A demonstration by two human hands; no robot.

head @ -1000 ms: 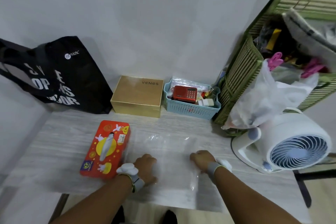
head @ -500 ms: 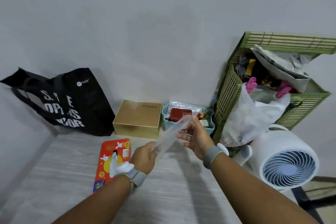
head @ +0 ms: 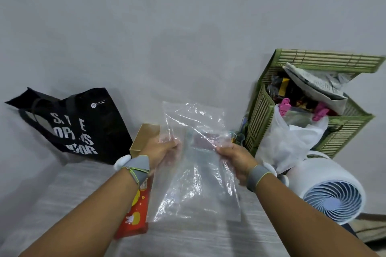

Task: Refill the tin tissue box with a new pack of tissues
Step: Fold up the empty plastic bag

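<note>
A clear, empty plastic wrapper (head: pixel 194 165) hangs spread out in the air above the table. My left hand (head: pixel 160 151) grips its left edge and my right hand (head: pixel 232 159) grips its right edge, both near the top. The red tin tissue box (head: pixel 135 213) lies flat on the table below my left forearm, which hides most of it together with the wrapper. No tissue pack shows.
A black tote bag (head: pixel 77 129) leans on the wall at the left. A gold box (head: pixel 145 137) stands behind my left hand. A green slatted basket (head: pixel 342 137) with a white bag (head: pixel 292 144) is at the right, and a white fan (head: pixel 332 192) sits before it.
Both hands have lifted the clear wrapper off the table and spread it open in front of the camera. The view has tilted upward.
</note>
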